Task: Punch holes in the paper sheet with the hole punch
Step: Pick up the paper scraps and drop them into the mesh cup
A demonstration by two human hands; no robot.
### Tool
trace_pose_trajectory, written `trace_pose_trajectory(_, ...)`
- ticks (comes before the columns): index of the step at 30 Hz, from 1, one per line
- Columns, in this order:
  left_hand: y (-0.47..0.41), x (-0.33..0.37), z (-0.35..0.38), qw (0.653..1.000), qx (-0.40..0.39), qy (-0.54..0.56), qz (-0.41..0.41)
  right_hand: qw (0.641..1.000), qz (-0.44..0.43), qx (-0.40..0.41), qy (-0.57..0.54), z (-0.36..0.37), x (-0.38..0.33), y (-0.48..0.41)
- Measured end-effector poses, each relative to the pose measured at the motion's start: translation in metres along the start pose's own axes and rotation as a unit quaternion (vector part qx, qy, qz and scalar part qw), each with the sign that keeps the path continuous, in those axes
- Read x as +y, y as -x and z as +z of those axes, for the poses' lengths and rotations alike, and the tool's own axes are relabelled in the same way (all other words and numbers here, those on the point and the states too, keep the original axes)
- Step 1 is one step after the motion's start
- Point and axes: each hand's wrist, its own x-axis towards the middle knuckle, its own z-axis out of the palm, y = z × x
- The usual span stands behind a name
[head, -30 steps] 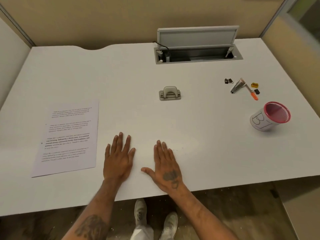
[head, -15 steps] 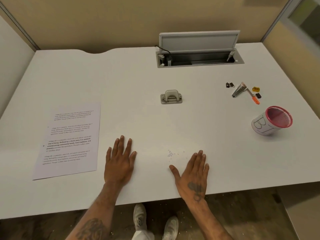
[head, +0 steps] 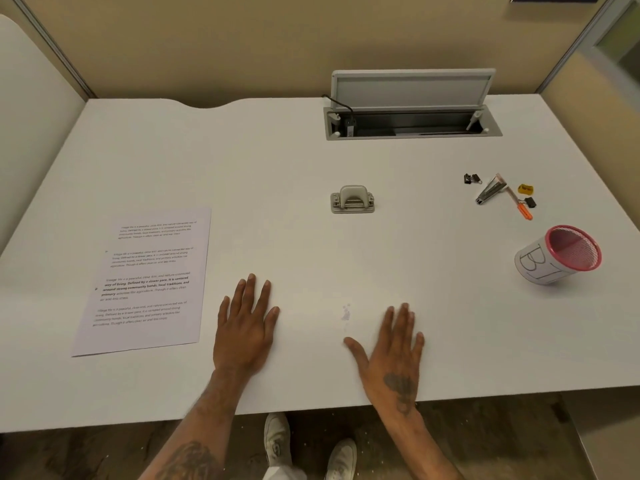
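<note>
Left hand (head: 246, 327) and right hand (head: 391, 351) lie flat, right fingertips (head: 403, 309) blurred.

Both hands are lying flat, palms down: the left hand (head: 245, 332) fingers together, the right hand (head: 393, 355) (tattooed) spreading its thumb inward.

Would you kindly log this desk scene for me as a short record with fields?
paper: printed sheet, flat on the desk, beside the left hand, untouched
punch: mid-desk, beyond both hands, apart from the paper
left hand: palm down on the desk, fingers straight, holding nothing
right hand: palm down on the desk, holding nothing
cup: pink-rimmed, tipped over at the right
progress: no step begun
</note>
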Motion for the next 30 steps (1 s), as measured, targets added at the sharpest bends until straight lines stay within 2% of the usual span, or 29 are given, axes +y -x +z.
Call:
trace_pose_trajectory(3, 0.0, -0.001, 0.001, 1.0, 0.001, -0.006, 0.002, 1.0, 0.015, -0.005, -0.017, -0.003, 0.0, -0.009)
trace_pose_trajectory(12, 0.0, -0.001, 0.001, 1.0, 0.002, 0.001, 0.0, 0.999, -0.03, 0.018, -0.026, -0.012, -0.021, -0.052)
trace_pose_trajectory(17, 0.0, -0.001, 0.0, 1.0, -0.001, 0.0, -0.003, 0.99, -0.104, 0.027, -0.094, -0.014, -0.018, -0.036)
trace_pose_trajectory(21, 0.0, 0.0, -0.001, 1.0, -0.001, -0.001, -0.003, 0.976, -0.17, 0.068, -0.115, -0.014, -0.019, -0.037)
trace_pose_trajectory(24, 0.0, 0.001, -0.002, 1.0, 0.0, 0.007, -0.003, 0.979, -0.125, 0.018, -0.16, -0.025, -0.025, -0.043)
trace_pose_trajectory(26, 0.001, 0.001, -0.001, 1.0, -0.002, 0.007, -0.002, 0.986, -0.12, -0.023, -0.115, -0.024, -0.033, -0.048)
trace_pose_trajectory(29, 0.001, 0.0, -0.001, 1.0, -0.001, 0.002, -0.004, 0.987, -0.099, -0.076, -0.103, -0.028, -0.046, -0.048)
trace_pose_trajectory(30, 0.001, 0.0, -0.001, 1.0, 0.0, 0.001, -0.003, 0.986, -0.126, -0.083, -0.065, -0.029, -0.05, -0.05)
